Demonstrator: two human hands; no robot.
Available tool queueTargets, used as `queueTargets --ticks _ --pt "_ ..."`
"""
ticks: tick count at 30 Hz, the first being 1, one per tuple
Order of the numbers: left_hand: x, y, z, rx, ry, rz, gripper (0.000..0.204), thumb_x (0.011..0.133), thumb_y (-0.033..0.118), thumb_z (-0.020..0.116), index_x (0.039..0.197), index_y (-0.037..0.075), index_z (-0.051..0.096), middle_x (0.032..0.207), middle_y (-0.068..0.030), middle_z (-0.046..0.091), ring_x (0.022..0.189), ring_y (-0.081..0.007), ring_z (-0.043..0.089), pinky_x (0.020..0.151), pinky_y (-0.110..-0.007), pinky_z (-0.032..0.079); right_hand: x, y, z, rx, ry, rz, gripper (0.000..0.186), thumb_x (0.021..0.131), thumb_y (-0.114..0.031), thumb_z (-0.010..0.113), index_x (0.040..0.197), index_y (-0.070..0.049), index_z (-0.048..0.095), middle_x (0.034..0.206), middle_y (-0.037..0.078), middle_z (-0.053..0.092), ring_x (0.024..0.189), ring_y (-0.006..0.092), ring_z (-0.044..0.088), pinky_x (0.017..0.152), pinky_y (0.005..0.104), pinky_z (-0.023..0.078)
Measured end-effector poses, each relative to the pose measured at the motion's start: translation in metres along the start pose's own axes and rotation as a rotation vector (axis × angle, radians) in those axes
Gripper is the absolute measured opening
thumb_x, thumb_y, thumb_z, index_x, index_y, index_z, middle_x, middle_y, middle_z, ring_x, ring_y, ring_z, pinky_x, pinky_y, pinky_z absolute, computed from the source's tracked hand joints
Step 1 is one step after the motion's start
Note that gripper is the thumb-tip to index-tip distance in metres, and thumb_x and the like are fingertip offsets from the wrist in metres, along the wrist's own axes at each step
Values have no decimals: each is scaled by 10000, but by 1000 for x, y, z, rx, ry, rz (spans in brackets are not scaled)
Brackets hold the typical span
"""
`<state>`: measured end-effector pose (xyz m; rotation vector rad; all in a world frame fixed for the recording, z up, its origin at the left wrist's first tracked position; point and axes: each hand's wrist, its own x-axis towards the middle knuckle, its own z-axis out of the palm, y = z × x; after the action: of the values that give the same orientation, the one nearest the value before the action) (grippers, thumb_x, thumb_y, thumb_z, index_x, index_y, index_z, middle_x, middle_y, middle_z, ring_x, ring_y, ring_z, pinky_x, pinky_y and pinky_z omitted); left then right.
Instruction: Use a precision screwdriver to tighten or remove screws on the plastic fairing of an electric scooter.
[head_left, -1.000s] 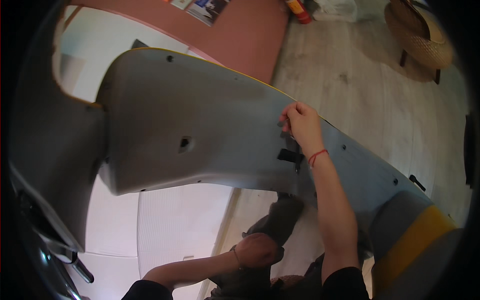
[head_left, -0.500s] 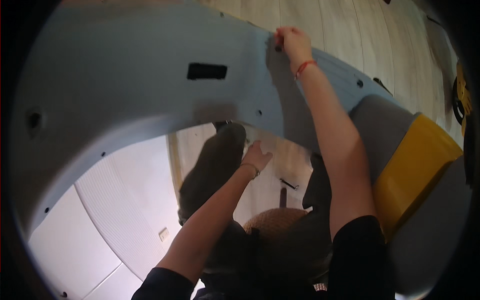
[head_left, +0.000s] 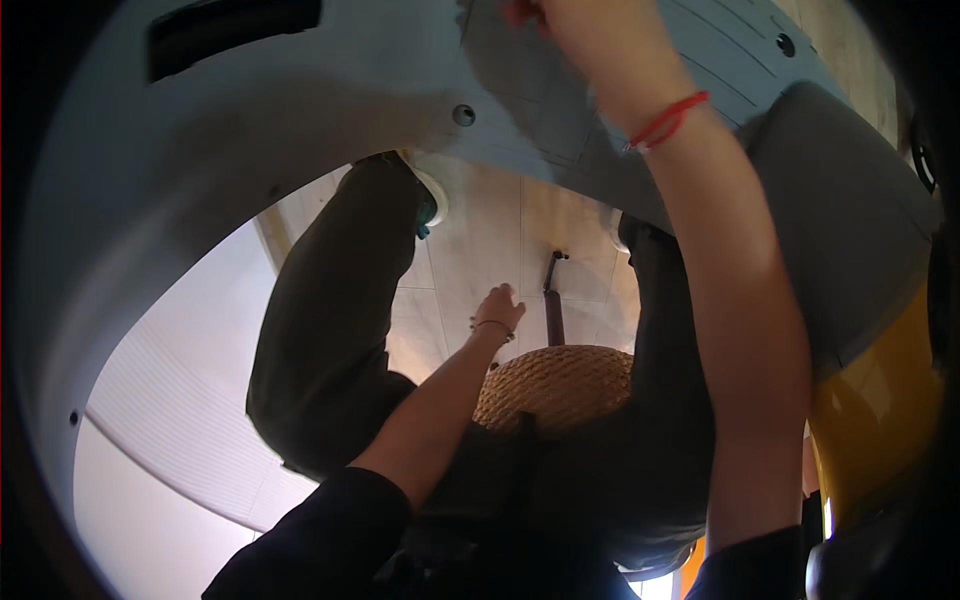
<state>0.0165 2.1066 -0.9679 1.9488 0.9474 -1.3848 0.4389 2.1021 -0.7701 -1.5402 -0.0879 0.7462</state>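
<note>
My left hand (head_left: 500,306) hangs between my knees above the floor, holding nothing I can see. Its fingers are loosely bent and a little apart. Left of a thin black tool with a bent end (head_left: 553,268), it stays clear of that tool. My right hand (head_left: 570,25) is up at the large grey-blue moulded panel (head_left: 330,120), cut off by the upper edge of the view. Its fingers are curled at the panel's surface; what they hold is hidden. The panel has a dark rectangular slot (head_left: 235,35) and round holes, one of them a recessed hole (head_left: 463,115).
Beneath me is a stool with a woven seat (head_left: 560,385) and a brown leg (head_left: 554,320). A dark grey piece (head_left: 840,220) and a yellow part (head_left: 880,400) stand at the right. The floor (head_left: 470,220) has pale wood planks; a white ribbed surface (head_left: 200,370) lies at left.
My view has tipped down and closer, so the panel and my right hand sit higher in it. More of the floor, stool and black tool shows. My left hand's outstretched fingers have bent.
</note>
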Motion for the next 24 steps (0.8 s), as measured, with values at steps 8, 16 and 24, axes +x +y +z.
queueTargets --ticks 8,16,24 --pt "54 100 48 -72 281 345 380 854 114 655 1189 96 476 1127 -168 529 1015 -384 591 817 -488 515 -11 -21 -21 184 260 242 188 898 -155 564 910 18 637 860 67 657 737 131 570 692 253 449" --pt "63 92 23 91 215 356 265 890 133 574 1122 37 491 1067 -218 580 911 -403 632 796 -491 530 -17 -11 -21 412 97 40 201 904 -192 569 939 -16 658 884 46 668 722 121 574 688 242 440" --pt "-74 123 -110 -49 168 705 237 835 132 628 998 21 497 873 -204 594 847 -429 602 759 -478 495 -45 -104 13 313 -58 -146 209 896 -136 541 978 37 627 763 60 661 642 112 572 593 258 467"
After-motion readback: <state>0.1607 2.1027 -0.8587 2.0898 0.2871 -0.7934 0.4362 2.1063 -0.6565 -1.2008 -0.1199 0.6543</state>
